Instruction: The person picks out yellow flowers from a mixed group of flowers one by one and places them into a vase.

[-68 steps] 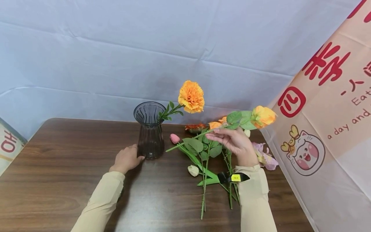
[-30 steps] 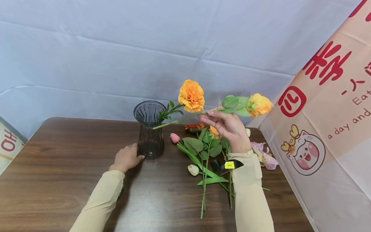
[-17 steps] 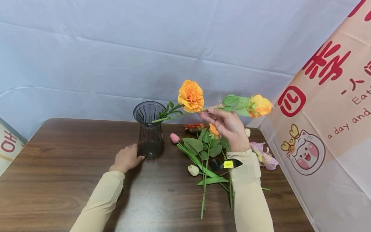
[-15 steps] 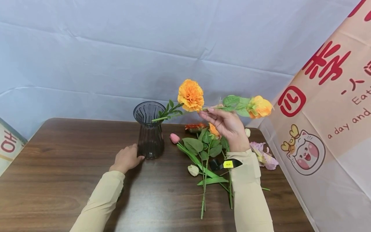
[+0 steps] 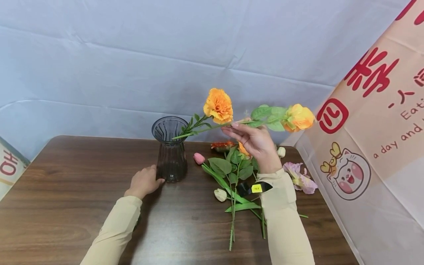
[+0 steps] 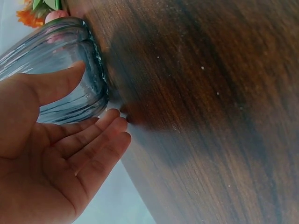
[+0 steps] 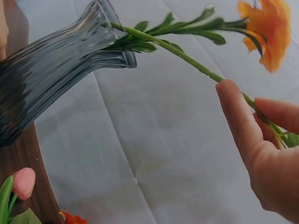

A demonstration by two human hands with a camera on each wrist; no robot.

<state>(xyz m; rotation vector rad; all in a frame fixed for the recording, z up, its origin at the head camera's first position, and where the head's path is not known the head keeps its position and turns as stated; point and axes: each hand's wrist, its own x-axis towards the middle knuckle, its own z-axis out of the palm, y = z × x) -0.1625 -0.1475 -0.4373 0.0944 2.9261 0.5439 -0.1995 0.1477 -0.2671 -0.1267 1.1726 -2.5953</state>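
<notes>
A smoky glass vase (image 5: 172, 158) stands upright on the table, an orange carnation (image 5: 218, 106) leaning out over its right rim. My left hand (image 5: 143, 182) holds the vase low on its left side; in the left wrist view the thumb lies along the glass, the fingers (image 6: 100, 156) around the base. My right hand (image 5: 253, 141) pinches the green stem of a yellow rose (image 5: 299, 117) between thumb and fingers. The rose lies nearly level, its bloom to the right. Its stem tip (image 7: 119, 28) is at the vase mouth, beside the carnation's leaves.
Right of the vase lie a pink tulip (image 5: 199, 158), a white tulip (image 5: 220, 195), a red-orange flower (image 5: 222, 146) and several leafy stems. A lilac flower (image 5: 301, 178) lies near the table's right edge. A pale cloth wall (image 5: 116, 73) rises behind the brown table (image 5: 82, 176).
My right hand has carried the rose up and leftward, bringing its stem tip from above the table to the vase mouth. The carnation has shifted slightly; the left hand stays at the vase.
</notes>
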